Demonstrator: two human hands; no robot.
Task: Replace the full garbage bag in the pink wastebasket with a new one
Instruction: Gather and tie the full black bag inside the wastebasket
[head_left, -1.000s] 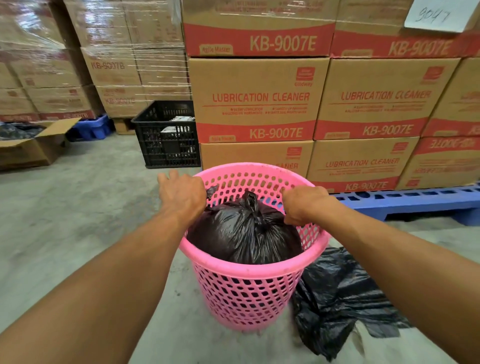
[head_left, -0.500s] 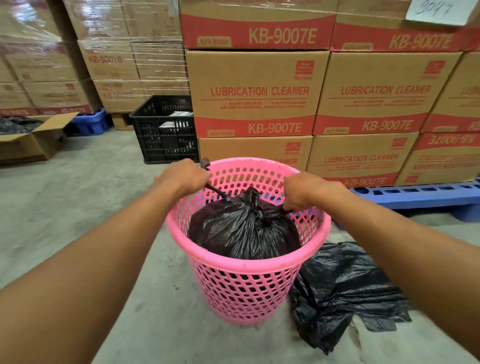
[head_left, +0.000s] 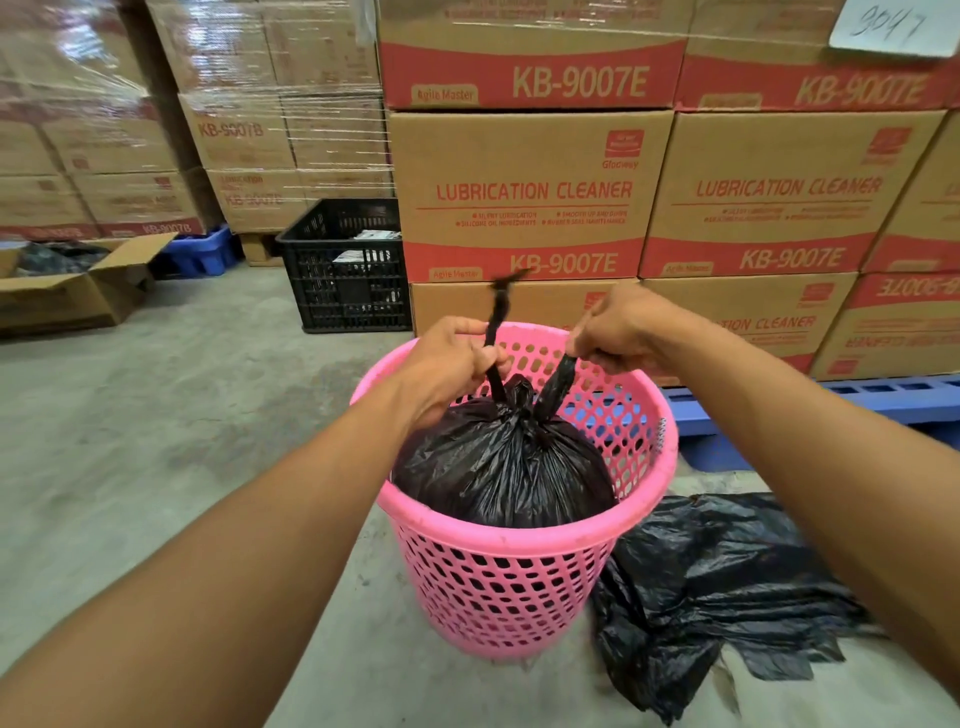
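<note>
A pink perforated wastebasket stands on the concrete floor in front of me. Inside it sits a full black garbage bag, knotted at the top, with two twisted tails rising from the knot. My left hand is closed around the left tail, whose end sticks up above my fist. My right hand pinches the right tail above the basket's far rim. A crumpled, empty black garbage bag lies on the floor against the basket's right side.
Stacked cardboard cartons on a blue pallet form a wall just behind the basket. A black plastic crate stands at the back left, an open cardboard box at far left. Bare concrete floor stretches to the left.
Both hands rose from the basket rim and drew together above the knot, pulling the two bag tails upward. The tails now stand up taut instead of lying sideways.
</note>
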